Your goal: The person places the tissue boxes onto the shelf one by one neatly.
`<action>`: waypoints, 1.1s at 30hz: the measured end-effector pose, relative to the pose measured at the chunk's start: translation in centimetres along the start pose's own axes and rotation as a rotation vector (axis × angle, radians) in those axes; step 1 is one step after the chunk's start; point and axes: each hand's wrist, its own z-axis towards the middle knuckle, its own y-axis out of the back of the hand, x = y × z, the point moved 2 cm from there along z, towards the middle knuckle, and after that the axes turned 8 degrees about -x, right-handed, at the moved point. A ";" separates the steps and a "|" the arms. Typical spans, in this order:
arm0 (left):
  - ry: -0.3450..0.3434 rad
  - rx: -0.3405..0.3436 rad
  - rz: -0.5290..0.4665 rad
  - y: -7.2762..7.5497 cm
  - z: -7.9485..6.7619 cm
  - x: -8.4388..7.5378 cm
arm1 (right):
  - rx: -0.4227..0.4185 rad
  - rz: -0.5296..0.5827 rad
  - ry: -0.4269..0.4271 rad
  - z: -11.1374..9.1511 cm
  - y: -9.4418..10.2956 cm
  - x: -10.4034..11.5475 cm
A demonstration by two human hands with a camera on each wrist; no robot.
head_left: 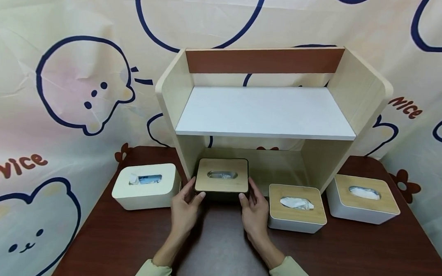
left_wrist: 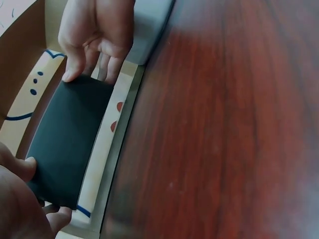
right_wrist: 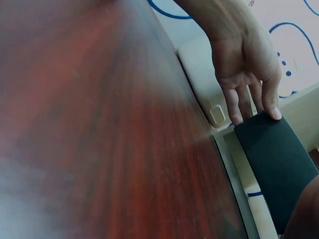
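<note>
A black tissue box (head_left: 221,186) with a light wooden lid sits in the left part of the shelf's lower compartment, at its front opening. My left hand (head_left: 184,210) holds its left side, thumb at the front corner and fingers along the side. On the opposite side my right hand (head_left: 254,213) grips it the same way. Both wrist views show the box's dark front face (left_wrist: 72,142) between the two hands. In the right wrist view, the left hand (right_wrist: 244,64) has its thumb on the edge of that face.
The wooden shelf (head_left: 266,111) has a white upper board and stands at the table's back. A white tissue box (head_left: 146,196) is left of it. Two white tissue boxes with wooden lids, one nearer (head_left: 297,215) and one farther right (head_left: 364,206), stand on the brown table (head_left: 349,259).
</note>
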 end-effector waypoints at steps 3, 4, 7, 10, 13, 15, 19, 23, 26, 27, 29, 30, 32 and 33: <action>-0.024 -0.031 0.036 -0.5 0.1 0.1 | -0.018 0.000 0.008 0.4 -0.2 -0.1; -0.028 -0.041 0.042 -0.7 0.2 0.1 | -0.024 0.002 0.011 0.5 -0.3 -0.2; -0.031 -0.057 0.038 -1.2 0.4 0.0 | -0.037 0.008 0.010 0.9 -0.4 -0.4; -0.022 -0.073 0.027 -1.9 0.5 0.0 | -0.053 0.016 -0.001 1.4 -0.5 -0.9; -0.016 -0.079 0.029 -2.5 0.6 0.0 | -0.066 0.023 -0.009 1.8 -0.4 -1.3; -0.015 -0.081 0.031 -2.8 0.7 0.0 | -0.071 0.031 -0.021 2.0 -0.4 -1.4; -0.023 -0.088 0.036 -3.1 0.9 0.0 | -0.069 0.035 -0.029 2.2 -0.5 -1.6; -0.029 -0.099 0.061 -3.3 1.1 0.1 | -0.060 0.024 -0.023 2.5 -0.6 -1.8; -0.021 -0.107 0.090 -3.6 1.3 0.2 | -0.052 0.016 -0.028 2.8 -0.5 -1.9; -0.017 -0.106 0.101 -3.6 1.4 0.2 | -0.049 0.014 -0.027 2.9 -0.5 -1.9; -0.006 -0.102 0.125 -3.8 1.5 0.3 | -0.048 0.010 -0.027 3.0 -0.5 -2.0; -0.002 -0.099 0.136 -3.8 1.5 0.3 | -0.047 0.010 -0.028 3.1 -0.5 -2.0; 0.007 -0.095 0.153 -3.9 1.6 0.2 | -0.045 0.008 -0.019 3.3 -0.6 -2.0; 0.010 -0.093 0.159 -3.9 1.7 0.2 | -0.043 0.005 -0.014 3.3 -0.6 -2.0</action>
